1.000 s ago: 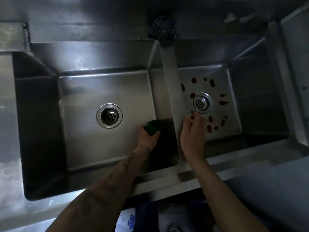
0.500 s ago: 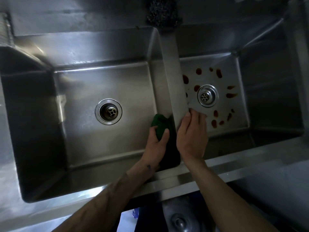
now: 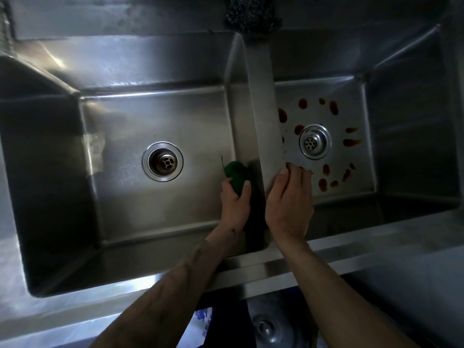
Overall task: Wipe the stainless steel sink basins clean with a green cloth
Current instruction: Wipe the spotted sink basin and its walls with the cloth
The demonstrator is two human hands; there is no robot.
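I look down on a double stainless steel sink. My left hand (image 3: 236,202) grips a bunched green cloth (image 3: 236,175) against the right wall of the left basin (image 3: 150,116), near its front corner. My right hand (image 3: 288,197) rests over the divider (image 3: 263,109) between the basins, fingers curled onto its right side. The right basin (image 3: 361,172) has several reddish-brown stains (image 3: 324,184) ringing its drain (image 3: 315,141). The left basin's floor looks free of stains around its drain (image 3: 162,162).
A dark steel-wool scourer (image 3: 251,13) sits on the back ledge above the divider. The steel front rim (image 3: 276,270) runs below my wrists. A round metal object (image 3: 266,327) and a printed white bag (image 3: 200,325) lie under the sink's front edge.
My left hand has carried the cloth up along the left basin's right wall toward the divider. My right hand shifted from the right basin's floor onto the divider. The view has moved closer.
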